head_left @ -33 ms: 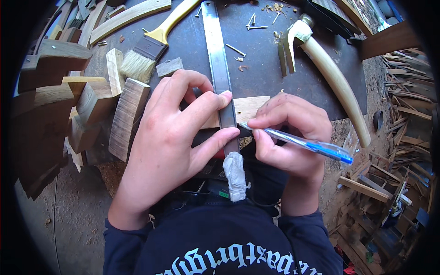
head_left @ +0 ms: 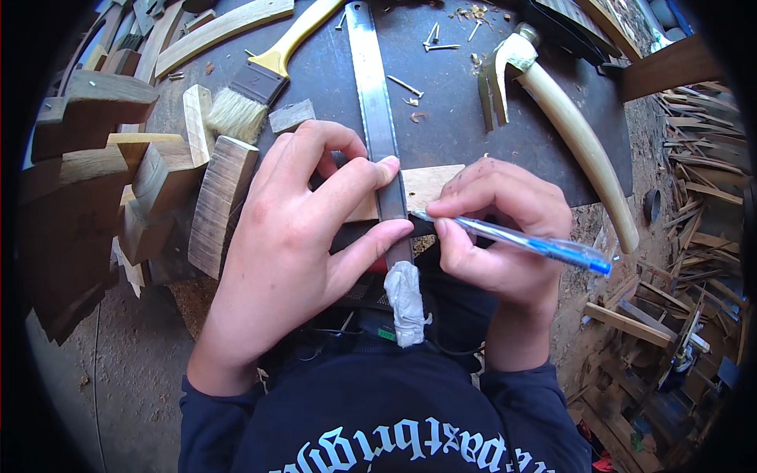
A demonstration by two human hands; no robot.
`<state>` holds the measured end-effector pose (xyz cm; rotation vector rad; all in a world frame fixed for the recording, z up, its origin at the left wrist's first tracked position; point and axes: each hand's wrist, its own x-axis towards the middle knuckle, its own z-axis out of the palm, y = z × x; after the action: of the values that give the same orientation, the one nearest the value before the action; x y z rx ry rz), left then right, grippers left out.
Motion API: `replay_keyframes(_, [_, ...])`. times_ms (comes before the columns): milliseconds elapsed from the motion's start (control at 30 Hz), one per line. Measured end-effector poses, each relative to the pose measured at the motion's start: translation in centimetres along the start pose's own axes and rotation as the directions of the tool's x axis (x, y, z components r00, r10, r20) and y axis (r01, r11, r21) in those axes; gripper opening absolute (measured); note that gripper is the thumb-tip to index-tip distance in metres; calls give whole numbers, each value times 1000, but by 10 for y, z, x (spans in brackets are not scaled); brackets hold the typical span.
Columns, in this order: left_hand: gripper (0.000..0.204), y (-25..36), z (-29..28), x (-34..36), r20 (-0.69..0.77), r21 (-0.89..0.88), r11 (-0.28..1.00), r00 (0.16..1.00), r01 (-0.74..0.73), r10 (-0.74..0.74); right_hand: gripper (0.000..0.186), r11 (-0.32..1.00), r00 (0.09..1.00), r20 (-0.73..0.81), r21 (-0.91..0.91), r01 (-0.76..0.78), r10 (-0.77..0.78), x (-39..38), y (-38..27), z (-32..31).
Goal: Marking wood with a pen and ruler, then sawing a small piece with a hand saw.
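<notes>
My left hand (head_left: 307,229) is closed on a long metal straightedge (head_left: 367,67), its index finger and thumb pressing on the bar, which lies across a small light board (head_left: 430,180). The bar's lower end has a pale wrapped covering (head_left: 406,303). In my right hand (head_left: 505,236) is a clear pen with a blue end (head_left: 552,251), pinched between thumb and fingers. Its tip rests at the bar's right edge by the board; the exact contact is hard to make out. The other fingers of my left hand are partly hidden behind it.
A paintbrush (head_left: 240,106), wood blocks (head_left: 217,205), a curved wooden strip (head_left: 225,35) and loose nails (head_left: 406,85) lie on the dark worktop (head_left: 434,130). A claw hammer (head_left: 572,130) lies at right. Stacked offcuts (head_left: 110,102) crowd the left; scrap wood (head_left: 702,197) litters the floor at right.
The back end of the pen has shifted very slightly right in my right hand. My left hand and the straightedge look unmoved.
</notes>
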<state>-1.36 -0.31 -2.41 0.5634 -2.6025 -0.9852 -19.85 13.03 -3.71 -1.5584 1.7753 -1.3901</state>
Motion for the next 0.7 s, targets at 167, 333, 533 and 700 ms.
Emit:
replay_keyframes(167, [44,-1,0,3,-27,-9,1000,1000,16,-16,11,990,991,-69,90,-109,116,4,-5,7])
replay_keyframes(333, [45,0,0,3,-21,25,1000,1000,15,-14,11,1000,1000,-10,1,2,-2,4,0,2])
replay_keyframes(533, [45,-1,0,4,-10,14,999,1000,28,-28,12,974,978,-65,124,-189,198,2,-6,9])
replay_keyframes(700, [46,-3,1,4,-20,18,1000,1000,7,-7,9,975,977,-99,142,-172,187,2,-4,13])
